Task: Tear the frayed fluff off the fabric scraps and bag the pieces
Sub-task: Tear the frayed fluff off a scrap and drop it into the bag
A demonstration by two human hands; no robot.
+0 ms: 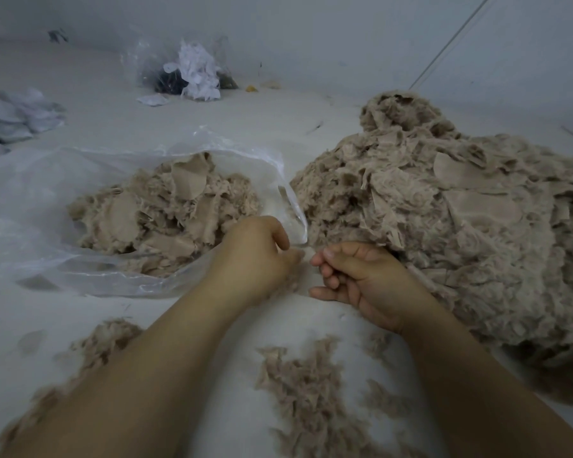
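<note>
Just in front of the open clear bag (47, 193), the left hand (255, 259) and right hand (361, 279) are pinching a small, featherlight, soft fabric scrap (306, 256) by its edges.

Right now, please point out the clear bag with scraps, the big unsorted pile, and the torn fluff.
clear bag (30, 206): head view, bare plastic left of its contents.
unsorted pile (444, 219): head view, middle of the heap.
torn fluff (305, 391): head view, centre of the near patch.

Scrap between the pinching fingers (328, 254) too blurred to tell; pile of fabric scraps (460, 209) cut off at right edge
</note>
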